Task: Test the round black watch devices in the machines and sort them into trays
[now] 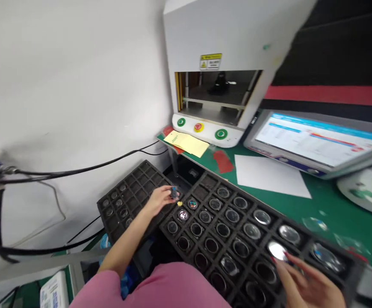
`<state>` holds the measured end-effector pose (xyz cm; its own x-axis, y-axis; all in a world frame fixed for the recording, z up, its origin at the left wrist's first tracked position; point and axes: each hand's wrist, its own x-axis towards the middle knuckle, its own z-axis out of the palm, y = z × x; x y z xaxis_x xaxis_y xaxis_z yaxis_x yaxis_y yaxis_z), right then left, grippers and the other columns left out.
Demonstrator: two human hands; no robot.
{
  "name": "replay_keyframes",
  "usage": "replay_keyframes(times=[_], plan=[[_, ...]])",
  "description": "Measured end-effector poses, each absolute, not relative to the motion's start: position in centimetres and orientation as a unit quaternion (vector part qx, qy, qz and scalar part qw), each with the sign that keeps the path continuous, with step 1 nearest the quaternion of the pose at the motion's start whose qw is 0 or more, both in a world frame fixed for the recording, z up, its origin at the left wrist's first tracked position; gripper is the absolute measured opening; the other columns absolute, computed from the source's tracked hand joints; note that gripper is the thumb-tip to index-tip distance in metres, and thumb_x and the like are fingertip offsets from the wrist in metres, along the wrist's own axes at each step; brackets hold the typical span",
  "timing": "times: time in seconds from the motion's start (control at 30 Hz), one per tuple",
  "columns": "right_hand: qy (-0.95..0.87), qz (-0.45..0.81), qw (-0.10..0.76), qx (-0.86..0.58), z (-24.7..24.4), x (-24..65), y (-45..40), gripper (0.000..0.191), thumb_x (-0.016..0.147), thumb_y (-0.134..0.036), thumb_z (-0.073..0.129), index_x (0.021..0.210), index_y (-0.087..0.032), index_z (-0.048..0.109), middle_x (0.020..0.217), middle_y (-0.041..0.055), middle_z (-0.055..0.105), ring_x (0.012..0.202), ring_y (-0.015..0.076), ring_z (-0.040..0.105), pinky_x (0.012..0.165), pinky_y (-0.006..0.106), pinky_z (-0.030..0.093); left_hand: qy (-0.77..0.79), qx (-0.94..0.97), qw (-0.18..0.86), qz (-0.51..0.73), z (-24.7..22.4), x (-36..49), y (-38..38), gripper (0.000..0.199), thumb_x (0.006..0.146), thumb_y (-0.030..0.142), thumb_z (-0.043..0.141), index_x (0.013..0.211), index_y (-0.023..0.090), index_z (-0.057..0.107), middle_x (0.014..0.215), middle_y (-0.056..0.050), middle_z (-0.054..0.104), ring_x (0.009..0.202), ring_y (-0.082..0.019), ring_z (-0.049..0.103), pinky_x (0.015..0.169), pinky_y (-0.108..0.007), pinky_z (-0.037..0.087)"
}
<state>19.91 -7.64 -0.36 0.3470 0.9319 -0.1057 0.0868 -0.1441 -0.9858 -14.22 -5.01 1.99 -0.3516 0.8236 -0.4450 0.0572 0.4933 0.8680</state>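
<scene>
My left hand [160,199] pinches a small dark piece with a blue spot [174,193], held above the gap between two black trays. Its exact kind is too small to make out. My right hand [311,284] reaches over the right black tray [207,259], thumb and finger at the near edge of a bright round watch-like unit [277,250]; it seems gripped there, still in or just over its compartment. More round units fill much of this tray. Two have lit displays: one white-patterned [182,214], one coloured [192,204]. A yellow bit [180,204] lies near the tray's corner.
The left black tray [141,173] holds several round units. Behind stands a white machine [237,38] with green and red buttons, beside a monitor [323,141]. Yellow paper [189,143], white paper [269,175] and red pieces [222,161] lie on the green bench. Black cables [77,174] cross at left.
</scene>
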Motion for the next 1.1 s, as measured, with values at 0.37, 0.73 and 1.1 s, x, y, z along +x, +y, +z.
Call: replay_keyframes(times=[0.37, 0.73, 1.1], plan=[[-0.417, 0.451, 0.663, -0.428, 6.8, 16.9, -5.4, 0.035, 0.074, -0.017, 0.077, 0.101, -0.028, 0.056, 0.12, 0.0054, 0.055, 0.094, 0.0177, 0.068, 0.078, 0.037, 0.063, 0.327, 0.263, 0.841, 0.343, 4.2, 1.8, -3.2, 0.054, 0.057, 0.051, 0.085, 0.093, 0.012, 0.072, 0.078, -0.008, 0.072, 0.065, -0.019, 0.068, 0.06, -0.027, 0.053], [-0.455, 0.403, 0.621, -0.495, 4.3, 21.9, 1.2, 0.034, 0.071, -0.038, 0.081, 0.091, -0.025, 0.056, 0.111, 0.0044, 0.061, 0.088, 0.0161, 0.065, 0.073, 0.033, 0.059, 0.452, 0.224, 0.756, 0.419, 4.6, 0.8, -1.2, 0.048, 0.054, 0.043, 0.088, 0.087, 0.012, 0.073, 0.083, -0.009, 0.075, 0.067, -0.017, 0.069, 0.066, -0.026, 0.052], [-0.568, 0.29, 0.5, -0.586, -4.7, 24.2, 15.2, 0.029, 0.094, -0.036, 0.06, 0.115, -0.017, 0.06, 0.116, 0.008, 0.061, 0.1, 0.0199, 0.062, 0.085, 0.04, 0.055, 0.515, 0.196, 0.695, 0.461, 2.8, -5.1, -2.3, 0.04, 0.064, 0.038, 0.084, 0.09, 0.011, 0.071, 0.093, -0.016, 0.076, 0.076, -0.02, 0.071, 0.074, -0.03, 0.056]])
